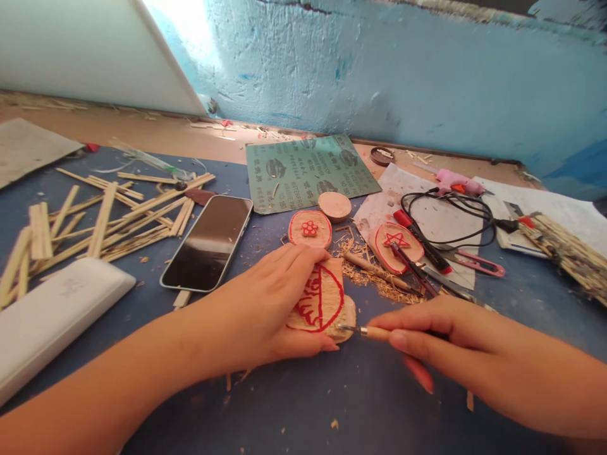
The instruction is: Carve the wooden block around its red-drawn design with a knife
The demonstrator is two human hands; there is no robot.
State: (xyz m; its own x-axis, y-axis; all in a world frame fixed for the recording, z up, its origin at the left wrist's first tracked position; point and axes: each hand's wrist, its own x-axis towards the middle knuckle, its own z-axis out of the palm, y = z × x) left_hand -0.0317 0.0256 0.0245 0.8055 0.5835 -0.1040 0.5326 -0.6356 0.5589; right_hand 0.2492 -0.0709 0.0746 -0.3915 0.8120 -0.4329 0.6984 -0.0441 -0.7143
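Note:
My left hand (289, 297) is closed over a wooden block (334, 287) with a red carved design, pressing it down near the middle of the table. A pale wood slice (349, 316) shows under the block's right edge. My right hand (441, 341) grips a carving tool (374, 332) by its wooden handle, and the metal tip meets the block's lower right corner. Just behind the block lie a wood slice with a red flower (310, 229) and a plain wood slice (334, 206). To the right is a slice with a red star (398, 246).
A phone (208, 243) and many wooden sticks (114, 215) lie left, beside a white case (61, 322). Green sandpaper (308, 170) lies behind. Wood shavings (365, 272), pliers (417, 272), a black cable (446, 221), a pink glue gun (458, 181) and a pink cutter (481, 262) crowd the right.

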